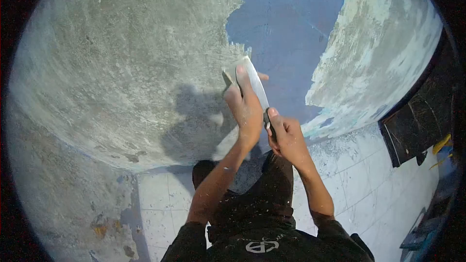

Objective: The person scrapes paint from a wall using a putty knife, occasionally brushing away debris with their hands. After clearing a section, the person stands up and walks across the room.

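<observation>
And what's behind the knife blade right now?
Blue paint shows beyond the right edge of the blade, where a fingertip of the left hand pokes out. Whatever lies directly behind the blade is covered.

The left arm reaches far and slightly right, its hand farther off than the other, with one digit extended away from the body and a fingertip showing at right. The right arm angles far and left from a bent elbow, its hand closed with fingers curled and thumb laid forward; the hands are close together.
</observation>
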Action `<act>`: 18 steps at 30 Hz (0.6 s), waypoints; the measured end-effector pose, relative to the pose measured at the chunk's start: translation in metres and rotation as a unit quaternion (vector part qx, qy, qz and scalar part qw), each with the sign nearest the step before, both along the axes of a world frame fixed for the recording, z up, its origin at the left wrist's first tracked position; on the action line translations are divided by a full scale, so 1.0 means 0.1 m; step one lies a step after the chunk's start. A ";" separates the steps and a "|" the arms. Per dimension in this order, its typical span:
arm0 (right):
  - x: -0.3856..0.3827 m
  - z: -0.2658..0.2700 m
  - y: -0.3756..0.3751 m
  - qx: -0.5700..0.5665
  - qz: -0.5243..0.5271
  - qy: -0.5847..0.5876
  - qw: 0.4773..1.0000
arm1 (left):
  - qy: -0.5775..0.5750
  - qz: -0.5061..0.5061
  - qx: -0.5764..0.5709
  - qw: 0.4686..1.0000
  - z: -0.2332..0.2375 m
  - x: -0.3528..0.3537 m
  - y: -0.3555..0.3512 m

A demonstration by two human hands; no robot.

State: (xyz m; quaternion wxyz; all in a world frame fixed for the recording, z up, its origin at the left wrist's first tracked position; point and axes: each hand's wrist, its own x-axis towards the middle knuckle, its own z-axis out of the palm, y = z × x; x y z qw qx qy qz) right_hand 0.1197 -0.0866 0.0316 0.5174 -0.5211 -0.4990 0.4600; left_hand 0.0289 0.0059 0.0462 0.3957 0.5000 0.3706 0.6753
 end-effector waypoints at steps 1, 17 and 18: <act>0.03 -0.03 -0.02 -0.004 0.006 -0.021 1.000 | -0.005 0.008 -0.004 1.000 -0.01 0.03 -0.04; 0.11 0.35 0.12 0.027 -0.006 -0.048 0.998 | -0.104 -0.010 -0.024 0.994 0.36 0.12 -0.05; 0.11 0.28 0.10 0.027 -0.012 -0.054 0.998 | -0.101 -0.008 -0.010 0.995 0.25 0.13 -0.01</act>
